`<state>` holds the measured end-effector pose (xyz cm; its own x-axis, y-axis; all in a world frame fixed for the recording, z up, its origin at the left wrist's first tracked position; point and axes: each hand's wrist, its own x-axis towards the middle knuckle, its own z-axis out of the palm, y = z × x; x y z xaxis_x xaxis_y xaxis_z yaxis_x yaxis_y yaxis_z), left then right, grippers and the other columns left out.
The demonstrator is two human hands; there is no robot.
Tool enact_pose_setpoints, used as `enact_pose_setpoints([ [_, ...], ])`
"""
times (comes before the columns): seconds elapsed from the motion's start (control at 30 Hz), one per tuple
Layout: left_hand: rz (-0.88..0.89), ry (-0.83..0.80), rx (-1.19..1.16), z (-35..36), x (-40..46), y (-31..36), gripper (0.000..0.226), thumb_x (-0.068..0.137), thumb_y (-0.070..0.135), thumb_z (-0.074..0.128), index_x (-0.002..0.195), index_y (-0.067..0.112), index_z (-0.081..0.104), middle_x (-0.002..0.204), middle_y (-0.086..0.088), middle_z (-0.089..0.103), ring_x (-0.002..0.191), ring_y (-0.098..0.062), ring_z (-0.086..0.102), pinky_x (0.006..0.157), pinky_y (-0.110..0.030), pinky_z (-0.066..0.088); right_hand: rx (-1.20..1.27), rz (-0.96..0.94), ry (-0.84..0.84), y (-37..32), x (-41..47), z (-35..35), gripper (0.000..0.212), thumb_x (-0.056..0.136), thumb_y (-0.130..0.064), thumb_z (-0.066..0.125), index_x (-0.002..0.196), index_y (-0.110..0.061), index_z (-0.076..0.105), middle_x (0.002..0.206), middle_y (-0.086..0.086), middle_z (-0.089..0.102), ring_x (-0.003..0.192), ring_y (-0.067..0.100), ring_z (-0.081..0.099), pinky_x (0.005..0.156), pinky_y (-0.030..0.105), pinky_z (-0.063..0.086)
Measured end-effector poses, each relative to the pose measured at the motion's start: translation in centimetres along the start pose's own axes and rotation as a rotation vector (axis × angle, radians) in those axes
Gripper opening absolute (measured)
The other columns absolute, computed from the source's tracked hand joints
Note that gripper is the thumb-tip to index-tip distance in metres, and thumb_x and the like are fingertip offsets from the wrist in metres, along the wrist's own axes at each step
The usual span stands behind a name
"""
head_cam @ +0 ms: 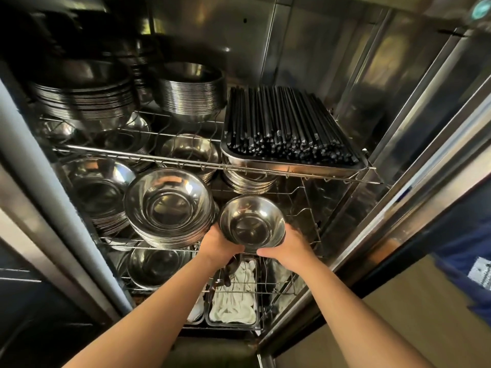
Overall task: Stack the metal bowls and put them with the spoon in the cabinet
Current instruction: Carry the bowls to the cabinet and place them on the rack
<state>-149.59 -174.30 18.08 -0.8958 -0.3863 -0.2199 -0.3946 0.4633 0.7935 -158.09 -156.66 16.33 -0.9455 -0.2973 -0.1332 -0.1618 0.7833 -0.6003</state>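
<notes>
I hold a small stack of metal bowls (252, 221) with both hands at the front of the middle wire shelf (305, 208) of the open steel cabinet. My left hand (218, 244) grips the stack's left underside and my right hand (288, 247) grips its right underside. Just to the left stands a taller stack of larger metal bowls (168, 205) on the same shelf, close to the held stack. No spoon is visible.
The upper shelf carries a steel tray of black chopsticks (289, 128) and more bowl stacks (191, 91). Further bowl stacks (98, 192) fill the left side. Below lie trays of white cloths (233, 306). The cabinet door (414, 160) stands open at right.
</notes>
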Motion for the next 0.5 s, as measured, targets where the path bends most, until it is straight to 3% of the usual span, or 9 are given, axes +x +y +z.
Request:
enact_pose_setpoints([
  [0.1, 0.014, 0.004, 0.056, 0.2, 0.1, -0.4, 0.024, 0.077, 0.018, 0.077, 0.099, 0.018, 0.067, 0.091, -0.001, 0.07, 0.085, -0.019, 0.066, 0.068, -0.026, 0.052, -0.011, -0.002, -0.03, 0.0, 0.0, 0.0, 0.091, 0.06, -0.053, 0.089, 0.138, -0.026, 0.05, 0.129, -0.002, 0.057, 0.126, 0.021, 0.05, 0.099, 0.038, 0.045],
  [0.23, 0.029, 0.065, 0.238, 0.6, -0.4, -1.1, 0.056, 0.082, 0.04, 0.071, 0.126, 0.01, 0.053, 0.118, -0.011, 0.061, 0.104, -0.026, 0.062, 0.086, -0.034, 0.052, -0.057, -0.024, -0.092, 0.2, 0.1, -0.4, 0.109, 0.055, -0.066, 0.083, 0.147, -0.03, 0.036, 0.141, -0.001, 0.05, 0.135, 0.023, 0.045, 0.108, 0.047, 0.043],
  [0.4, 0.226, 0.153, 0.627, 1.4, -1.2, -2.0, 0.072, 0.087, 0.06, 0.058, 0.138, 0.011, 0.045, 0.131, -0.01, 0.051, 0.119, -0.029, 0.05, 0.1, -0.039, 0.047, -0.266, -0.107, -0.185, -0.1, 1.2, -1.9, 0.145, 0.041, -0.076, 0.083, 0.157, -0.038, 0.005, 0.168, -0.001, -0.003, 0.153, 0.031, 0.012, 0.114, 0.062, 0.024],
  [0.5, 0.293, 0.096, 0.715, 1.9, -1.2, -2.6, 0.079, 0.087, 0.064, 0.055, 0.148, 0.016, 0.037, 0.139, -0.007, 0.045, 0.126, -0.027, 0.042, 0.103, -0.039, 0.047, -0.312, -0.127, -0.243, -0.6, 2.4, -2.8, 0.148, 0.044, -0.068, 0.088, 0.159, -0.033, 0.002, 0.168, -0.001, -0.012, 0.154, 0.03, 0.003, 0.118, 0.058, 0.017],
])
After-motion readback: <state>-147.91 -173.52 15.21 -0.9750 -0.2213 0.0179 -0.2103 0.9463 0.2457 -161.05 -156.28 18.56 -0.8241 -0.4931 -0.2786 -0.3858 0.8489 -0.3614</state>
